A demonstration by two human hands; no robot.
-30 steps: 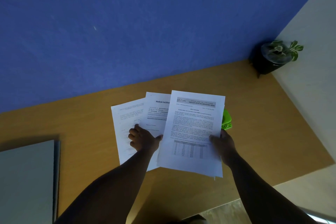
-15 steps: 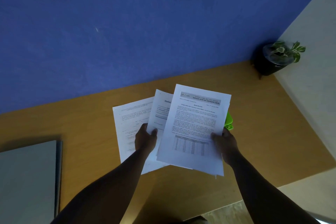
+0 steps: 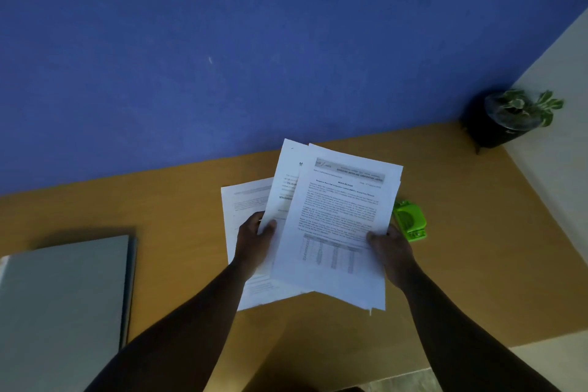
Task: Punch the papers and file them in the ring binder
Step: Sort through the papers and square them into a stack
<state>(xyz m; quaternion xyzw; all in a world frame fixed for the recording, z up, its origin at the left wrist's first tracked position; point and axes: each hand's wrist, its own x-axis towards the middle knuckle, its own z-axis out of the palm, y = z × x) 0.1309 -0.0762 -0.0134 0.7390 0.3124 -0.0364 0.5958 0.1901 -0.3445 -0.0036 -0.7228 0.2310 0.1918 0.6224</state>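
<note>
At the centre of the frame, the left hand pinched one white printed paper sheet while the right hand gripped a stack of white printed papers above the brown wooden table. A bright green plastic hole punch lay just right of the stack, another white sheet lay flat beneath the left hand, and the closed grey ring binder sat at lower left.
</note>
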